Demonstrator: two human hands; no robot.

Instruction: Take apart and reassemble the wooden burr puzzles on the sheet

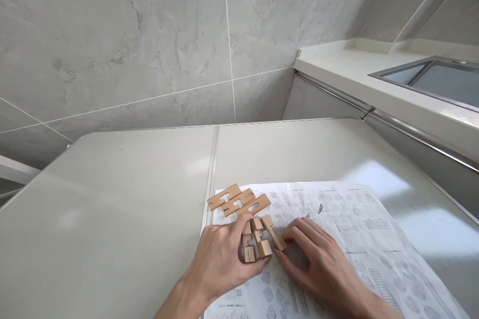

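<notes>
Both of my hands rest on a printed instruction sheet point(359, 229) on a pale table. My left hand point(220, 256) curls its fingers and thumb round a small cluster of notched wooden puzzle pieces point(256, 241). My right hand point(314, 259) pinches the right end of one piece point(277, 240) of the same cluster with its fingertips. Three flat notched wooden bars point(238, 200) lie side by side just beyond the cluster, untouched.
The table point(112, 199) has a seam point(210, 179) down its middle and stands against a grey tiled wall point(130, 45). To the right runs a higher counter point(348, 72) with a steel sink point(437, 79).
</notes>
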